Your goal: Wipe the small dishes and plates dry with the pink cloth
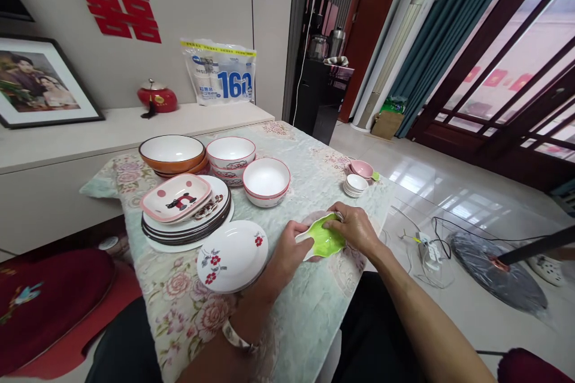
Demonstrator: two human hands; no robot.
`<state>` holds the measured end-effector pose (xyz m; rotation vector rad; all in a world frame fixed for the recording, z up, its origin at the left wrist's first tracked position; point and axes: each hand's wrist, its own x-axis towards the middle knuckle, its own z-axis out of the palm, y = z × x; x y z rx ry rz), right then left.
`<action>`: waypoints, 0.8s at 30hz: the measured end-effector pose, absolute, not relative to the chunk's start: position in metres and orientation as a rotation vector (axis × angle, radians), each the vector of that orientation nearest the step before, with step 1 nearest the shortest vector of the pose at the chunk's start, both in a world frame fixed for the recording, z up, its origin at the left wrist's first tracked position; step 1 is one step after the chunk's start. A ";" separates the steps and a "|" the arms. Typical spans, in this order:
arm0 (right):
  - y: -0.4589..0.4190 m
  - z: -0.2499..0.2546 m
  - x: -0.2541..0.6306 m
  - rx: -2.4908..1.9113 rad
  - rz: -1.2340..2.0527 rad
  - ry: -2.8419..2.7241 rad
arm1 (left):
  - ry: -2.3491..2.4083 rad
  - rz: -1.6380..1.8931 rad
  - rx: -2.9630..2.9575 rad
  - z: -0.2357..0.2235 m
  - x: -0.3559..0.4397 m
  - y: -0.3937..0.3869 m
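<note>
A bright green leaf-shaped dish [327,238] with a white wavy rim is held low over the near right part of the table. My left hand [291,251] grips its left end, thumb over the rim. On the right end, my right hand [353,228] is closed with its thumb pressed inside the dish. Something pale grey shows along the far rim; I cannot tell whether it is a cloth. Just left of my left hand lies a white plate [238,254] with red flowers. Beyond my right hand stand small white bowls [356,184] and a pink dish [362,169].
A plate stack [188,230] topped by a pink-rimmed square dish [176,196] stands on the left. Behind are brown bowls [172,152] and red-rimmed bowls [266,181]. A flowered tablecloth [179,293] covers the table. Cables and a power strip [430,254] lie on the floor at right.
</note>
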<state>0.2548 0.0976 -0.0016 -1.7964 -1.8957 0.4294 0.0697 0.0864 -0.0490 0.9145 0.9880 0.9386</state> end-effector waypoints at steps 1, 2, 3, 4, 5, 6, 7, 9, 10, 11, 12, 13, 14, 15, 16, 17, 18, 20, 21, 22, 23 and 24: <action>0.100 -0.002 0.253 -1.785 0.440 -1.890 | 0.975 0.892 0.899 -0.048 0.070 0.086; 0.101 -0.003 0.251 -1.780 0.442 -1.880 | 0.954 0.849 0.875 -0.046 0.071 0.086; 0.103 -0.005 0.248 -1.782 0.426 -1.866 | 0.936 0.822 0.842 -0.045 0.071 0.086; 0.104 -0.008 0.245 -1.795 0.386 -1.851 | 0.925 0.818 0.800 -0.043 0.071 0.086; 0.105 -0.012 0.241 -1.816 0.321 -1.840 | 0.920 0.830 0.752 -0.042 0.071 0.086; 0.105 -0.016 0.238 -1.840 0.234 -1.839 | 0.917 0.855 0.705 -0.041 0.072 0.086; 0.106 -0.019 0.233 -1.861 0.132 -1.850 | 0.913 0.884 0.661 -0.041 0.073 0.086; 0.105 -0.024 0.225 -1.864 -0.069 -1.894 | 0.902 0.951 0.577 -0.042 0.074 0.086; 0.105 -0.026 0.222 -1.836 -0.143 -1.912 | 0.894 0.990 0.534 -0.042 0.074 0.086; 0.105 -0.026 0.219 -1.790 -0.191 -1.910 | 0.882 1.032 0.495 -0.043 0.075 0.086; 0.105 -0.026 0.217 -1.731 -0.207 -1.891 | 0.866 1.074 0.462 -0.044 0.074 0.086; 0.106 -0.025 0.215 -1.666 -0.190 -1.867 | 0.844 1.108 0.441 -0.044 0.074 0.087; 0.106 -0.023 0.214 -1.604 -0.143 -1.846 | 0.819 1.130 0.431 -0.044 0.074 0.087; 0.107 -0.022 0.213 -1.555 -0.072 -1.840 | 0.796 1.139 0.429 -0.044 0.073 0.088; 0.109 -0.022 0.212 -1.517 0.013 -1.856 | 0.781 1.138 0.429 -0.044 0.073 0.088; 0.110 -0.022 0.210 -1.492 0.099 -1.890 | 0.773 1.132 0.432 -0.043 0.073 0.088; 0.112 -0.023 0.209 -1.478 0.173 -1.931 | 0.771 1.123 0.436 -0.042 0.073 0.089; 0.116 -0.027 0.205 -1.492 0.259 -1.960 | 0.771 1.117 0.449 -0.041 0.073 0.089; 0.117 -0.029 0.203 -1.510 0.282 -1.944 | 0.770 1.118 0.455 -0.041 0.074 0.090; 0.118 -0.031 0.200 -1.531 0.302 -1.912 | 0.767 1.119 0.460 -0.041 0.074 0.090; 0.119 -0.032 0.198 -1.546 0.329 -1.881 | 0.766 1.120 0.465 -0.040 0.074 0.090; 0.119 -0.033 0.196 -1.552 0.367 -1.859 | 0.768 1.118 0.471 -0.040 0.074 0.090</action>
